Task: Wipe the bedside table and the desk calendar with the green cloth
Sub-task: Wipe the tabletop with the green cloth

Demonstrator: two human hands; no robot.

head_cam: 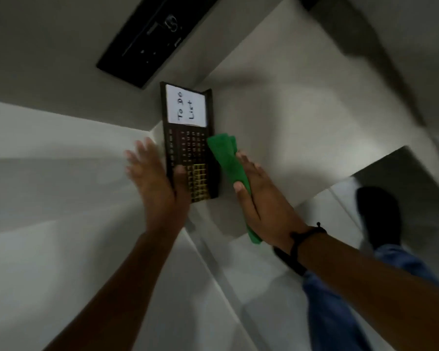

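Gripping desk calendar with left hand, right hand fingers clasping green cloth

The white card on the desk calendar reads "To Do List".

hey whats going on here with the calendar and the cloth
A person is cleaning a dark desk calendar that carries a white "To Do List" card. The left hand grips the calendar's near end, thumb on its face. The right hand presses a folded green cloth along the calendar's right edge, above the pale bedside table.
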